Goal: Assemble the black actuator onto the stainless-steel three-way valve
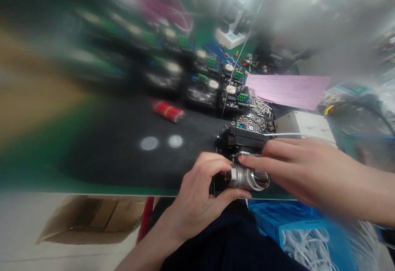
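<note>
Near the front edge of the bench, my left hand [203, 184] is closed around a shiny metal cylindrical fitting [243, 177], thumb below and fingers above. My right hand [296, 166] reaches in from the right, its fingers bent over a black rectangular housing [245, 138] just behind the fitting. One right fingertip rests by a small metal part between the two; how firmly it grips is partly hidden. A white cable [285, 134] runs to the right from the housing.
Behind lie loose metal nuts [251, 122], metal pins [259, 105] and several circuit-board units [236, 96]. A red bundle [168, 111] and two pale discs [175, 141] are left. A pink sheet [288, 90] and white box [304, 123] stand right. A blue crate [296, 221] sits below.
</note>
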Demonstrator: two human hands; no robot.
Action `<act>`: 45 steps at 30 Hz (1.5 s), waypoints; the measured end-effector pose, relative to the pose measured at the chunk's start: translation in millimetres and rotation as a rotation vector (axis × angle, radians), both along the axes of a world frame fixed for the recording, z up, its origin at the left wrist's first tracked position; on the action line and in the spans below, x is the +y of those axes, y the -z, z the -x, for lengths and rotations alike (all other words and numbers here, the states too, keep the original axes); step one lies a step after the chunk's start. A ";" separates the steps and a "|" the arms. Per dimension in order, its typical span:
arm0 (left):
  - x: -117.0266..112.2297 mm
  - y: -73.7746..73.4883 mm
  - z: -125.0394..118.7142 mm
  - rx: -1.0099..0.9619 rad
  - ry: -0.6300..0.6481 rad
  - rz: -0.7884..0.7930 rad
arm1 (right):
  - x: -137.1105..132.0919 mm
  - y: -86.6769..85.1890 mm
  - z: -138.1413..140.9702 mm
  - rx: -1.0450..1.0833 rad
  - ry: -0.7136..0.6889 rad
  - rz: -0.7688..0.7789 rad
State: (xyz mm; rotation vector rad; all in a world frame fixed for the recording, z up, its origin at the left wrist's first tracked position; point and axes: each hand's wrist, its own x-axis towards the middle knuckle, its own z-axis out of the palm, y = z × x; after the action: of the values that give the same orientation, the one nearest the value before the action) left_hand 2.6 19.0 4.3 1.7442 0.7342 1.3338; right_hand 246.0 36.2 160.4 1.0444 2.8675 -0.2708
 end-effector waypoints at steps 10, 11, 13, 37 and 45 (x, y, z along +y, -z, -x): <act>1.2 -1.5 0.0 0.017 0.004 -0.058 | -10.9 3.5 2.5 0.006 0.055 -0.044; 1.3 -1.7 0.0 0.016 0.005 -0.063 | -12.1 4.8 2.0 0.012 0.056 -0.063; 1.4 -2.1 -0.2 0.010 -0.001 -0.071 | -14.2 7.3 1.1 -0.007 0.044 -0.060; -8.6 -2.3 2.6 0.023 0.034 0.168 | -100.0 114.6 38.7 0.769 0.963 0.170; 10.8 -8.7 28.5 -0.104 0.208 0.589 | -92.5 121.4 39.0 1.205 1.012 0.448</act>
State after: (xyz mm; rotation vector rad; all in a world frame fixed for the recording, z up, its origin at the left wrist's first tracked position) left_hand -25.9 29.8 12.9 1.2317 0.7677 0.9346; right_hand 207.1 -56.3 39.0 2.7306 2.2262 -2.0391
